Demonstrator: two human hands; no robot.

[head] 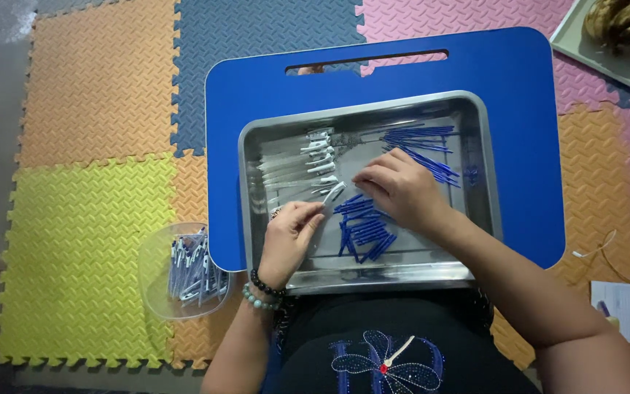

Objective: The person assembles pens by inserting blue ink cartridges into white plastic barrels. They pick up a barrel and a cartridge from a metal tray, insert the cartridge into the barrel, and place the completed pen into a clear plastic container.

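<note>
The left hand [291, 232] is curled, thumb and fingers pinched on a small white cap [333, 192] near the middle of the steel tray [250, 175]. The right hand [401, 186] lies loosely bent, fingertips down on the tray floor just beside that cap; whether it grips anything cannot be told. Blue refills [364, 232] lie heaped toward the tray's near edge, more [424, 146] at its far right corner. The tray sits on a blue board [257, 87]. A clear bowl [156, 255] of finished pens stands on the floor mat off the board's near left corner.
</note>
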